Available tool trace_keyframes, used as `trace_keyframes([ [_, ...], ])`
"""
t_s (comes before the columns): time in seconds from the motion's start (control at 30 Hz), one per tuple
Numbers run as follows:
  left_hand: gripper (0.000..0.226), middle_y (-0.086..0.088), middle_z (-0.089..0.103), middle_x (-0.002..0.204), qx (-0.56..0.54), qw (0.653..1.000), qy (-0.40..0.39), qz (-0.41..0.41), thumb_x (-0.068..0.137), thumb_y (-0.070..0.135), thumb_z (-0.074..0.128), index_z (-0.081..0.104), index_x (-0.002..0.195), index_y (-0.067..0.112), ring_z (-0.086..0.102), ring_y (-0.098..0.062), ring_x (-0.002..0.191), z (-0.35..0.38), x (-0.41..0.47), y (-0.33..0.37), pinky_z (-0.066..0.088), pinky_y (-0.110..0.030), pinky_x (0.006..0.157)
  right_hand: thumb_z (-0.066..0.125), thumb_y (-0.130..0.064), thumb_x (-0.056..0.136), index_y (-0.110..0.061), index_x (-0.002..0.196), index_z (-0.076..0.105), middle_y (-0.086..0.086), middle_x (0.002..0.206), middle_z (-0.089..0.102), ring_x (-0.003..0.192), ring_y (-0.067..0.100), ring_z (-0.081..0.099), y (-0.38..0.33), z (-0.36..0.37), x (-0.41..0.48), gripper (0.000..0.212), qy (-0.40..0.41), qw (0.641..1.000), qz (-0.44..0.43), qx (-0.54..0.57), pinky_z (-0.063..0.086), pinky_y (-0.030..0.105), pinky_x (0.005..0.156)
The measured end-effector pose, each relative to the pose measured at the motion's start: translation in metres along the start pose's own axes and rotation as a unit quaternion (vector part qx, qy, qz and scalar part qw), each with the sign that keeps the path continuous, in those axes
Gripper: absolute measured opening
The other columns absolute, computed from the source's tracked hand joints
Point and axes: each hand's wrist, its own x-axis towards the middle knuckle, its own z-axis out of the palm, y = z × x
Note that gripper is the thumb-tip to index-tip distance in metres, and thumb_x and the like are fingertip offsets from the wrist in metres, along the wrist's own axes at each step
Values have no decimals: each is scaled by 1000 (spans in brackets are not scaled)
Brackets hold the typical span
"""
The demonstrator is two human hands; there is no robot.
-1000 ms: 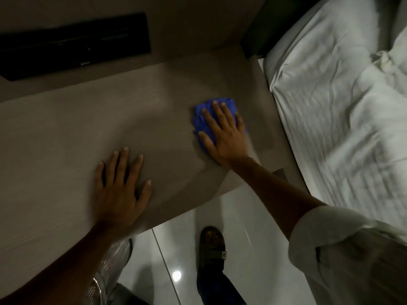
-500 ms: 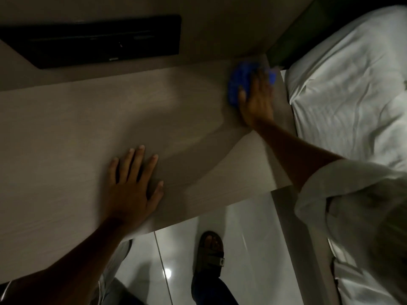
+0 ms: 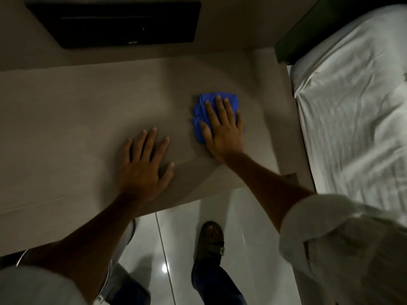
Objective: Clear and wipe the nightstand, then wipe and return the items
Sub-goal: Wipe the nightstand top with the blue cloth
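The nightstand top [image 3: 66, 128] is a pale wood-grain surface with nothing standing on it. A crumpled blue cloth [image 3: 199, 119] lies on its right half. My right hand [image 3: 222, 130] presses flat on the cloth, fingers spread, covering most of it. My left hand [image 3: 144, 166] rests palm down on the bare top just left of the cloth, near the front edge, fingers apart and holding nothing.
A bed with white sheets [image 3: 352, 106] borders the nightstand on the right. A black panel [image 3: 119, 23] is set in the wall behind. Glossy floor tiles [image 3: 180, 238] and my sandalled foot [image 3: 211, 241] show below the front edge.
My right hand swept the cloth to the far right back corner, then pulled it back toward the middle. The left hand stayed planted on the top.
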Motion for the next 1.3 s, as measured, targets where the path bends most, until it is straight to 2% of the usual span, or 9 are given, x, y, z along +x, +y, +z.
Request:
trace_keyframes([
  [0.2, 62, -11, 31, 161, -59, 998, 16, 1, 95, 55, 37, 40, 149, 25, 28, -30, 149, -8, -1, -3, 19, -54, 119, 23, -50, 98, -30, 151, 10, 3, 162, 6, 149, 19, -5, -18, 32, -118, 58, 7, 998, 57, -9, 1, 48, 120],
  [0.4, 54, -12, 34, 159, -41, 996, 72, -35, 98, 49, 38, 43, 147, 26, 28, -31, 148, -28, -27, -67, 17, -51, 118, 23, -50, 98, -28, 151, 8, 3, 162, 8, 149, 20, -3, -39, 30, -103, 59, -20, 999, 25, -22, 5, 51, 120],
  [0.53, 62, 3, 16, 166, -4, 993, 36, -111, 98, 55, 27, 19, 156, 34, 1, -9, 152, -27, -55, -153, -15, -30, 119, 20, -51, 99, -28, 151, 5, 2, 163, 1, 149, 21, -5, -52, 17, -34, 59, -10, 997, 72, -11, 2, 52, 120],
  [0.6, 66, 17, 1, 165, 1, 989, -1, -150, 97, 58, 25, 7, 157, 37, -6, -4, 151, -31, -74, -190, -21, -26, 116, 20, -50, 99, -27, 152, 5, 3, 163, 0, 149, 22, -6, -76, 20, -18, 59, 2, 993, 120, 5, 2, 53, 120],
  [0.67, 67, 16, 2, 165, 2, 984, -26, -177, 97, 59, 25, 8, 157, 34, -7, -3, 150, -35, -92, -210, -20, -26, 117, 21, -49, 99, -26, 152, 7, 4, 163, 2, 149, 23, -4, -112, 32, -28, 59, 0, 997, 81, -1, 1, 53, 120],
  [0.8, 69, -11, 17, 166, -15, 981, -37, -188, 97, 55, 23, 21, 156, 20, 2, -14, 152, -34, -111, -214, -17, -28, 118, 23, -50, 98, -29, 151, 7, 2, 163, 4, 149, 20, -2, -149, 45, -59, 60, -51, 995, -78, -28, -1, 49, 118],
  [1.03, 70, -13, 17, 165, -3, 984, -23, -177, 97, 57, 18, 17, 156, 19, 12, -29, 153, -28, -112, -216, 5, -49, 121, 23, -52, 98, -28, 152, 10, 4, 163, 5, 150, 22, -1, -84, 27, -53, 60, 16, 991, 132, -9, 8, 53, 120],
  [1.2, 72, -14, 20, 164, -5, 985, -36, -170, 96, 59, 18, 22, 155, 18, 16, -32, 151, -31, -111, -218, 11, -53, 120, 24, -53, 98, -30, 151, 7, 4, 162, 6, 149, 21, -4, -184, 71, -104, 61, -17, 1000, -11, -15, 1, 51, 119],
  [1.3, 73, -15, 20, 164, -6, 987, -46, -154, 96, 60, 14, 19, 156, 18, 17, -33, 151, -33, -111, -221, 13, -56, 119, 24, -54, 98, -33, 150, 2, 0, 162, 0, 148, 18, -8, -157, 66, -127, 61, -14, 999, 24, -15, 1, 51, 120],
])
